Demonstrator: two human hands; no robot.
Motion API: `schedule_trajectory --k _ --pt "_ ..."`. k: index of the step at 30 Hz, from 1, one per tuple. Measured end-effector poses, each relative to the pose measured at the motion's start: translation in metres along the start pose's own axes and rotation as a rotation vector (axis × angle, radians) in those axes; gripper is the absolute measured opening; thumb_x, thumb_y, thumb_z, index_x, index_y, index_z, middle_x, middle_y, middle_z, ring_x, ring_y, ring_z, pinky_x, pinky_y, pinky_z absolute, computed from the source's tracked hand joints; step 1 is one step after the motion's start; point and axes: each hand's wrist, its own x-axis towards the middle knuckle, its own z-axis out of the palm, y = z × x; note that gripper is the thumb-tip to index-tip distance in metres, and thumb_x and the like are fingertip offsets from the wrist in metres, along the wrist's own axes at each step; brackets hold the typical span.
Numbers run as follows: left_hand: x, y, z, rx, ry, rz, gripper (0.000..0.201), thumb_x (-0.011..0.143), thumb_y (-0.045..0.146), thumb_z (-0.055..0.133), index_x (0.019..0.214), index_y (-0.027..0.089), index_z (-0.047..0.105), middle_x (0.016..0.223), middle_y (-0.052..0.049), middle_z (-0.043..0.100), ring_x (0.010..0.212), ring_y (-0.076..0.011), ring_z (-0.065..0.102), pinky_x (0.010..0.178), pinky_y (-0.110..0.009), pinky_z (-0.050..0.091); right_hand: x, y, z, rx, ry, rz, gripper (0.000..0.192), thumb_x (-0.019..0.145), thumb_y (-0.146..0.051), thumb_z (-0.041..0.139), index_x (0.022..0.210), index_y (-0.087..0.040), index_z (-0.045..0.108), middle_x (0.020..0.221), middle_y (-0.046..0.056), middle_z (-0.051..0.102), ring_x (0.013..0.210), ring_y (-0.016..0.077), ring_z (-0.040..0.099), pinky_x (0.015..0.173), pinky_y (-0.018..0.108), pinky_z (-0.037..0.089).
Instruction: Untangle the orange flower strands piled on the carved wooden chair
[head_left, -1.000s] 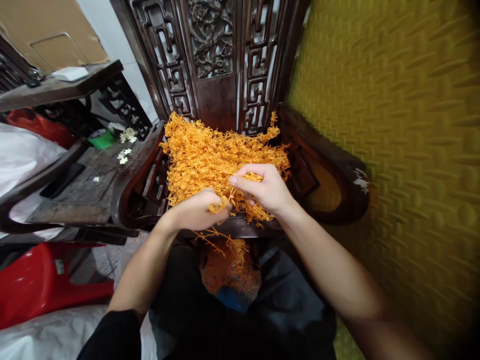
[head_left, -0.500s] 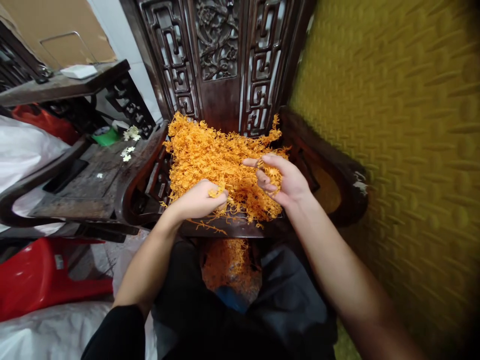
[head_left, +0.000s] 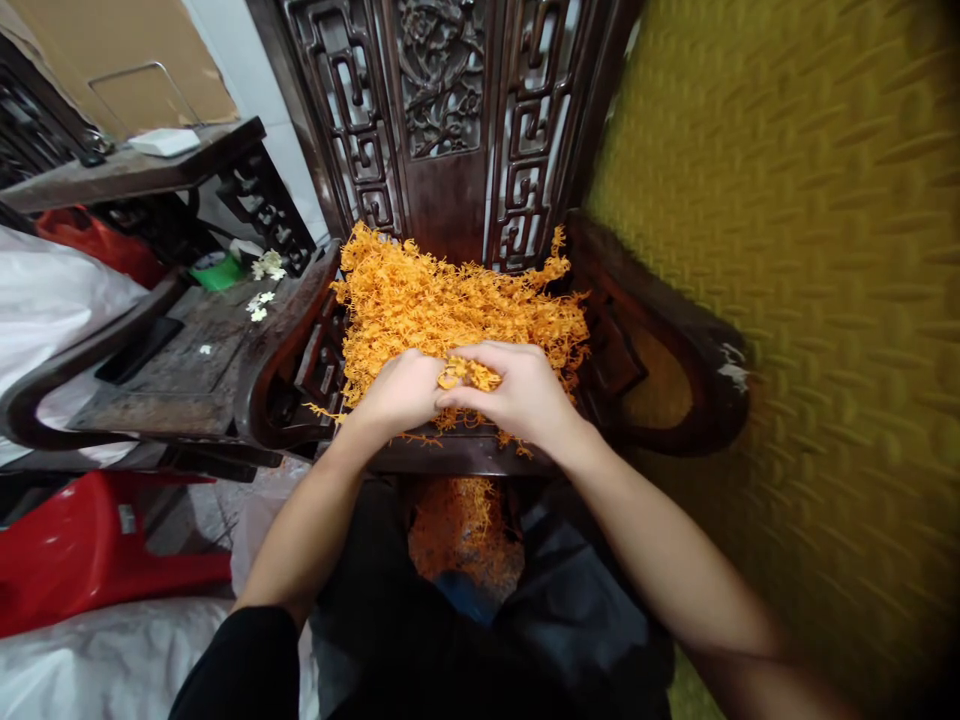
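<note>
A heap of orange, spiky, branching plastic sprigs (head_left: 435,300) fills the seat of a carved dark wooden chair (head_left: 442,190). At the heap's front edge, my two hands meet. My right hand (head_left: 529,390) is curled around a small bunch of orange sprigs (head_left: 472,373), thumb below and fingers above. My left hand (head_left: 401,390) is closed against the left end of that bunch, back of the hand upward. Its fingertips are mostly hidden, so how much it grips does not show fully.
To the left stands another wooden seat (head_left: 172,350) with green tape (head_left: 217,271) and small white flowers (head_left: 262,290). A red plastic stool (head_left: 97,550) and white sacks (head_left: 97,660) lie lower left. Between my legs is a bag of orange pieces (head_left: 465,530). A yellow textured surface (head_left: 787,250) rises at right.
My right hand has moved left and down from above the heap with its bunch, meeting my left hand. Its fingers have closed more around the sprigs.
</note>
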Motion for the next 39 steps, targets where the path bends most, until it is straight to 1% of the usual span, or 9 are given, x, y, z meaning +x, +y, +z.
schedule_trajectory --k 7,15,20,23,27,31,33,35,39 --pt "-0.002 0.005 0.001 0.247 0.081 -0.096 0.031 0.088 0.028 0.050 0.098 0.013 0.075 0.086 -0.020 0.072 0.084 -0.0355 0.071 0.077 -0.043 0.052 -0.003 0.000 0.007 -0.122 0.006 -0.170 0.028 0.095 -0.042 0.066 0.101 -0.016 0.074 0.094 0.010 0.075 0.085 0.0222 0.069 0.078 0.034 0.051" --pt "0.016 0.002 0.013 0.227 0.215 -0.063 0.038 0.099 0.028 0.037 0.102 0.011 0.071 0.088 -0.018 0.073 0.082 -0.0304 0.071 0.075 -0.038 0.050 -0.007 -0.005 0.011 -0.308 0.064 -0.227 0.027 0.101 -0.030 0.050 0.090 -0.018 0.071 0.087 0.011 0.073 0.078 0.0213 0.067 0.068 0.034 0.049" --pt "0.044 -0.044 0.009 -0.055 0.534 -0.316 0.042 0.101 0.025 0.032 0.079 0.012 0.065 0.072 -0.011 0.066 0.073 -0.0194 0.062 0.073 -0.030 0.044 -0.026 -0.041 0.001 -0.069 0.277 -0.256 0.006 0.092 -0.029 0.067 0.087 -0.026 0.070 0.079 0.007 0.072 0.074 0.0226 0.067 0.065 0.037 0.053" --pt "0.040 -0.053 0.012 -0.427 0.585 -0.243 0.042 0.101 0.029 0.033 0.070 0.016 0.058 0.061 -0.002 0.055 0.063 -0.0133 0.053 0.064 -0.026 0.040 -0.020 -0.040 -0.005 0.220 0.398 -0.028 0.014 0.090 -0.035 0.070 0.081 -0.026 0.067 0.073 0.005 0.068 0.058 0.0191 0.061 0.052 0.035 0.049" --pt "0.021 -0.023 0.022 -0.993 0.314 -0.003 0.043 0.101 0.049 0.038 0.081 0.017 0.059 0.051 0.008 0.032 0.046 -0.0086 0.030 0.048 -0.023 0.026 0.005 -0.014 -0.014 0.792 0.360 0.324 0.025 0.085 -0.046 0.072 0.080 -0.023 0.062 0.068 -0.002 0.060 0.036 0.0064 0.040 0.034 0.025 0.025" --pt "-0.001 0.005 0.011 -1.254 0.098 0.160 0.034 0.097 0.050 0.051 0.104 0.017 0.060 0.055 0.009 0.035 0.046 -0.0073 0.033 0.046 -0.022 0.029 0.013 -0.004 -0.030 0.970 0.275 0.399 0.031 0.075 -0.048 0.074 0.088 -0.022 0.063 0.066 -0.005 0.056 0.034 0.0034 0.032 0.033 0.024 0.019" --pt "-0.010 0.013 0.005 -1.238 -0.017 0.185 0.032 0.094 0.045 0.060 0.112 0.018 0.058 0.061 0.008 0.045 0.048 -0.0069 0.042 0.048 -0.022 0.035 0.011 -0.005 -0.036 0.925 0.253 0.396 0.034 0.076 -0.051 0.070 0.097 -0.023 0.064 0.068 -0.005 0.056 0.035 0.0039 0.029 0.035 0.025 0.020" --pt "-0.015 0.021 0.008 -1.158 -0.245 0.221 0.032 0.089 0.040 0.069 0.111 0.019 0.059 0.068 0.006 0.054 0.051 -0.0073 0.050 0.051 -0.021 0.041 0.009 -0.003 -0.041 0.849 0.225 0.379 0.039 0.082 -0.055 0.062 0.108 -0.026 0.064 0.071 -0.004 0.056 0.037 0.0049 0.027 0.036 0.025 0.021" --pt "-0.021 0.035 0.043 -0.767 -0.768 0.435 0.043 0.072 0.040 0.085 0.103 0.020 0.066 0.084 -0.001 0.071 0.067 -0.0155 0.066 0.062 -0.026 0.051 0.008 0.010 -0.047 0.761 0.209 0.343 0.041 0.088 -0.059 0.051 0.116 -0.031 0.062 0.071 -0.006 0.053 0.039 0.0064 0.023 0.037 0.024 0.020"
